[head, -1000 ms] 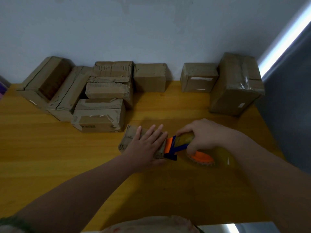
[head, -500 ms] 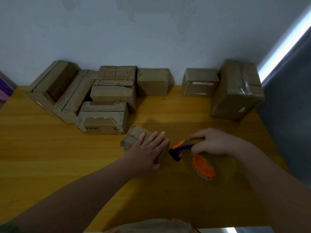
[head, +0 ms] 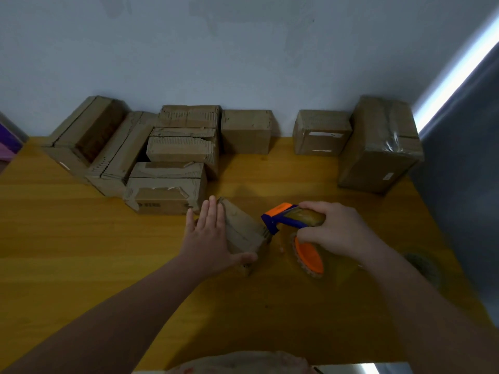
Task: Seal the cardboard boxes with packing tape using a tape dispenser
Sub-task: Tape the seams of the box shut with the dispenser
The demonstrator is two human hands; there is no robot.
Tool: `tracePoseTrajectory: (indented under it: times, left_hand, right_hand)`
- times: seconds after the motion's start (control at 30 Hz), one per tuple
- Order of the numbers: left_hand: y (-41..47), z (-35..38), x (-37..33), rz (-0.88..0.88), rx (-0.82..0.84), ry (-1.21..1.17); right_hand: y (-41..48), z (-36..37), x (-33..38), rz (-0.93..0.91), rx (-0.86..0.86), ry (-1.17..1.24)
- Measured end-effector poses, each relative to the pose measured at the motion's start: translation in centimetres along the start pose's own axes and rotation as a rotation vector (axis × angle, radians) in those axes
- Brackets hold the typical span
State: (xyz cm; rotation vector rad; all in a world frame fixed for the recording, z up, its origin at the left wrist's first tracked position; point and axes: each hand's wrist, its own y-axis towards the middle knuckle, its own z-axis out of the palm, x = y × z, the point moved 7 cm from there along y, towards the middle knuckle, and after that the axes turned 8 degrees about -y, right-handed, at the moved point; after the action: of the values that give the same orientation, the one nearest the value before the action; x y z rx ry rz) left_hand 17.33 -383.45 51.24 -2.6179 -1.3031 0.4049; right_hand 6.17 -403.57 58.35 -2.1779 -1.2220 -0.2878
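Head view looks down on a yellow wooden desk (head: 81, 252) set against a pale wall. At the far 9 o'clock edge a purple object (head: 8, 141) is cut off by the frame. From 10 to 11 o'clock two long cardboard boxes (head: 108, 147) lean tilted side by side. Touching them is a stack of corrugated boxes (head: 186, 147), with a torn-taped box (head: 164, 195) in front of it on the desk.

Near the desk's centre the left hand (head: 210, 238) lies with its grip spread. Its fingers are straight and point toward 12 o'clock, and the palm presses on a small cardboard box (head: 243, 233). That box lies flat and askew, just beside the torn-taped box. Behind it at 12 o'clock a plain square box (head: 246, 130) stands against the wall.

At the small box's 3 o'clock corner sits the blue and orange head of the tape dispenser (head: 280, 220); whether it touches cannot be told. The orange hub of the tape roll (head: 309, 255) faces the camera. The right hand (head: 337, 233) has its grip curled round the dispenser's handle from above.

At 1 o'clock a white-labelled box (head: 321, 132) sits by the wall. At 2 o'clock stands a large box (head: 378, 147) with shiny clear tape, well apart from both hands.
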Motion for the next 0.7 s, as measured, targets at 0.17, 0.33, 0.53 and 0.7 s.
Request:
tracePoseTrajectory:
  times: [0.17,0.33,0.53,0.7]
  left_hand:
    - [-0.7,1.0,-1.4,0.039,0.015,0.022]
    - [-2.1,1.2,-3.3,0.126,0.032,0.016]
    - [-3.3,1.5,-4.3,0.286,0.066,0.035]
    - [-3.4,1.9,-4.0,0.466,0.05,0.116]
  right_hand:
    - [-0.3,0.1,0.8,-0.023,-0.054,-0.007]
    - [-0.3,1.1,1.6,-0.039,-0.041,0.022]
    - [-0.6,0.3,0.4,-0.014,-0.081,0.131]
    - [-1.2,-1.0,-1.1,0.011,-0.166,0.263]
